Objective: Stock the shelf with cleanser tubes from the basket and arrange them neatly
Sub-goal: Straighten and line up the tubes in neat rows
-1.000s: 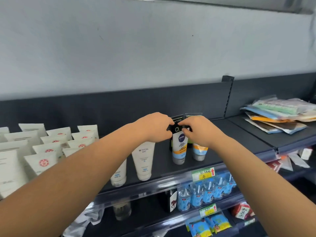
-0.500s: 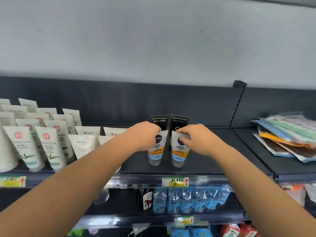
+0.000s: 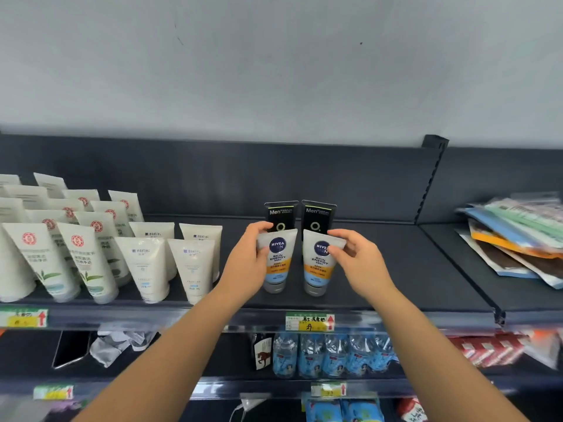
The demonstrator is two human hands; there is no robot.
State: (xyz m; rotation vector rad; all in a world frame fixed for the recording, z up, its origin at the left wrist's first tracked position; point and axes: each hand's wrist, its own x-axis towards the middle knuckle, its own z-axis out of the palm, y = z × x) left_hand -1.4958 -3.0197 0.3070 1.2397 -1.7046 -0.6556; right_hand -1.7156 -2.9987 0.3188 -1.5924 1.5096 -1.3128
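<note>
Against the pale wall, on the dark shelf [image 3: 411, 269], your left hand [image 3: 246, 263] pinches the top of the left white tube [image 3: 278, 263] and your right hand [image 3: 362, 263] pinches the top of the right white tube [image 3: 318, 266], both standing cap-down side by side, just in front of two upright black tubes [image 3: 280, 214].

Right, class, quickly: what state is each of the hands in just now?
Left hand: holding the left Nivea tube by its upper edge.
Right hand: pinching the right Nivea tube at its top corner.
</note>
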